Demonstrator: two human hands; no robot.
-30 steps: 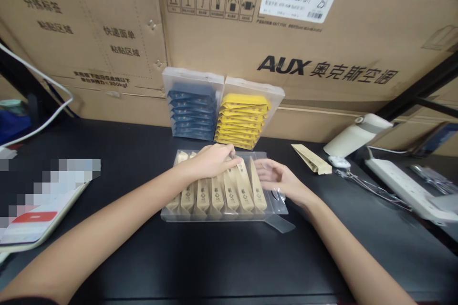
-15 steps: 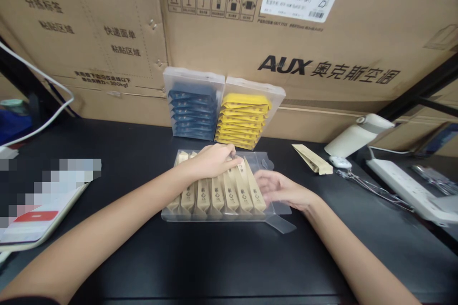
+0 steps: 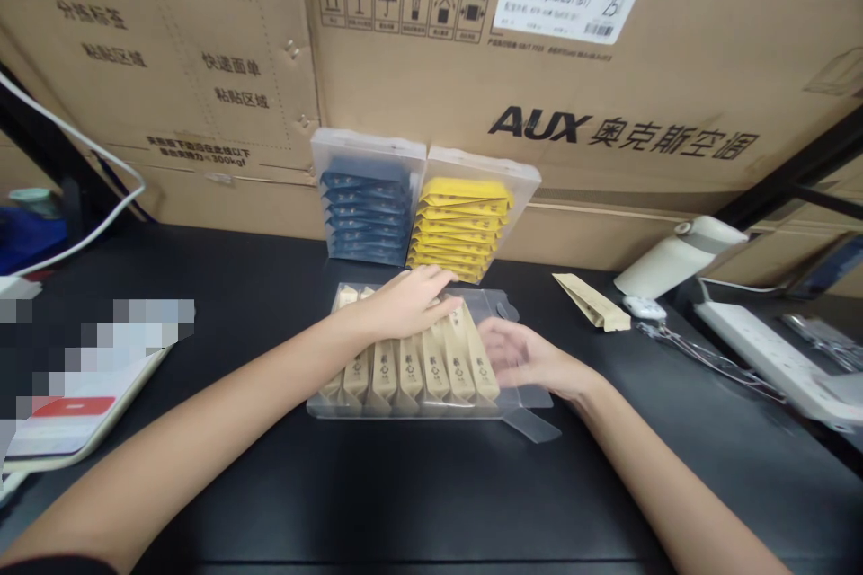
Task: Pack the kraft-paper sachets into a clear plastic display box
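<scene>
A clear plastic box [image 3: 404, 411] lies flat on the black table, its flaps spread at the right end. Inside it stands a row of several beige paper packets [image 3: 435, 364] with dark printing. My left hand [image 3: 414, 301] rests over the top of the row, its fingers stretched out and hiding the upper parts of some packets. At the box's right end is my right hand [image 3: 519, 358], with loosely bent, spread fingers reaching in beside the rightmost packet. Whether those fingertips touch it is hard to see. A single beige packet [image 3: 593, 304] lies apart, to the right.
Behind, a clear box of blue packets [image 3: 368, 211] and one of yellow packets [image 3: 462, 220] lean against a large cardboard carton [image 3: 404, 90]. On the right are a white bottle [image 3: 678, 259], a keychain case [image 3: 644, 308] and a power strip [image 3: 775, 359]. A phone [image 3: 87, 413] lies left.
My left hand's fingers have straightened and flattened over the packets; before, they were bent. My right hand stays at the box's right end. The view has shifted slightly.
</scene>
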